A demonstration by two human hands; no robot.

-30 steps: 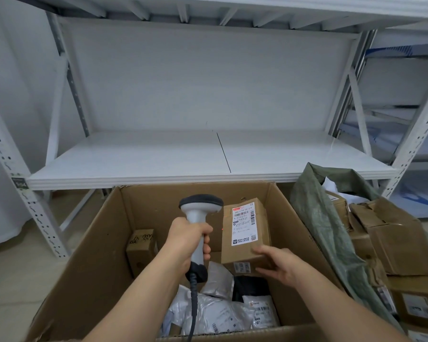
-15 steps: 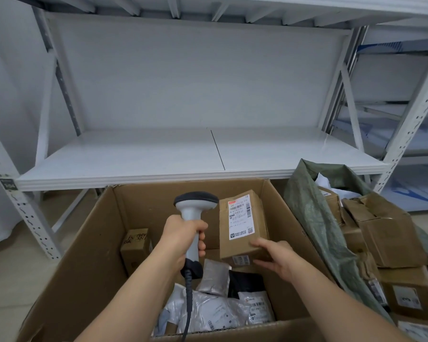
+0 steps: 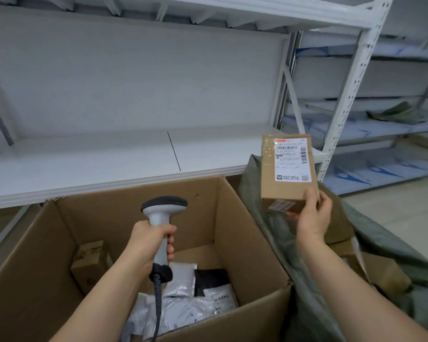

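Note:
My left hand (image 3: 147, 245) grips the handle of a grey barcode scanner (image 3: 161, 215) with a dark head and a coiled cable, held upright over the big open cardboard box (image 3: 255, 250). My right hand (image 3: 313, 215) holds a small brown parcel (image 3: 288, 171) by its lower edge, up and to the right of the big box, above the green sack (image 3: 307, 280). The parcel's white shipping label faces me. Inside the big box lie grey and black mailer bags (image 3: 183, 299) and a small brown carton (image 3: 90, 262) at the left.
A white metal shelf (image 3: 84, 159) runs right behind the box. More shelving (image 3: 371, 124) stands at the right, with a green bag lying on it. The green sack holds several brown cartons (image 3: 381, 275).
My right hand has lifted the parcel out of the big box and carried it up and right, over the green sack. The scanner stays over the box. My view has swung to the right.

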